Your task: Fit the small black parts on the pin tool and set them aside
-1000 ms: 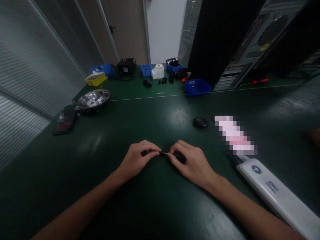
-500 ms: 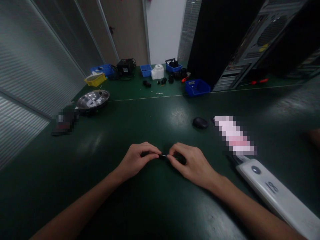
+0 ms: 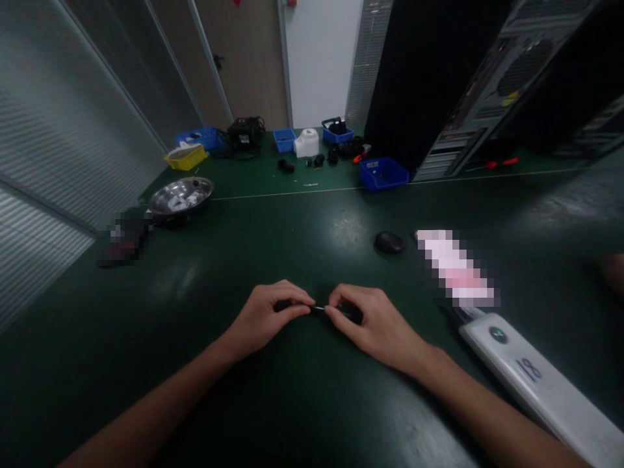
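Above the dark green table (image 3: 273, 403), my left hand (image 3: 270, 312) and my right hand (image 3: 368, 318) face each other near the middle of the view. Between their fingertips is a small thin dark piece (image 3: 318, 309) with a bright, silvery streak. The left thumb and fingers pinch its left end, and those of the right pinch its right end. Its exact kind is too small and dim to make out, and both ends are covered by fingers.
A black computer mouse (image 3: 389, 242) lies ahead to the right. A white device marked 18 (image 3: 541, 377) lies at the right. A metal bowl (image 3: 163, 205) with white pieces stands at left. A blue bin (image 3: 384, 175) and a yellow tray (image 3: 188, 159) are farther back.
Both hands keep their pinch on the small dark piece. The whole scene sits slightly lower in view; otherwise little differs.
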Demonstrator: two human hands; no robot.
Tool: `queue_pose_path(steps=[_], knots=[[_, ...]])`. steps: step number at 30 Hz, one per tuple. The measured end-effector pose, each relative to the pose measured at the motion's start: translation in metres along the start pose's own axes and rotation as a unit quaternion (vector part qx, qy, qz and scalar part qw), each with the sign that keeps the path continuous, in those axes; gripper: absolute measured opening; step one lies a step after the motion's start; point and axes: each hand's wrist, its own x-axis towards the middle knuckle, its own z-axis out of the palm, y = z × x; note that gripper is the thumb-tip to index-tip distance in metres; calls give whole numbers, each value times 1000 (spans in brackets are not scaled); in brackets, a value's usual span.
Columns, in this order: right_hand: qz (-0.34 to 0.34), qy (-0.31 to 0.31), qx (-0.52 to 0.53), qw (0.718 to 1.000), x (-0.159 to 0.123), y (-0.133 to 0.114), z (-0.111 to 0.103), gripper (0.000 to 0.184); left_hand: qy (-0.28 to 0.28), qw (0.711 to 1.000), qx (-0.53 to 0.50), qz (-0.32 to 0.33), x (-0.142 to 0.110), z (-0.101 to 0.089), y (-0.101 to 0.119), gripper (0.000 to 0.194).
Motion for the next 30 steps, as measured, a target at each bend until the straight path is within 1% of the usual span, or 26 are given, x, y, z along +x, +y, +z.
queue_pose_path(steps=[2,6,9,12,16,20,22,30], knots=[[-4,-5,-18,1000,-1,2,1,13,9,999,29,25,-1,3,0,17],[-8,-14,-48,999,-3,4,6,12,-10,995,74,69,-3,8,0,19],[-5,-19,-58,998,-4,4,7,10,-12,990,107,93,-4,9,-1,20],[4,-11,-56,998,-3,4,6,9,-2,991,108,72,-4,8,0,20],[7,-9,-55,998,-2,4,5,9,-3,997,75,28,-2,4,2,17],[-10,-19,-64,998,-4,4,9,11,-21,998,55,37,-2,6,0,18],[-13,-12,-68,998,-5,5,11,12,-27,997,52,45,-3,7,-2,20],[-23,37,-53,998,-5,11,15,13,-20,997,66,30,-3,6,0,30]])
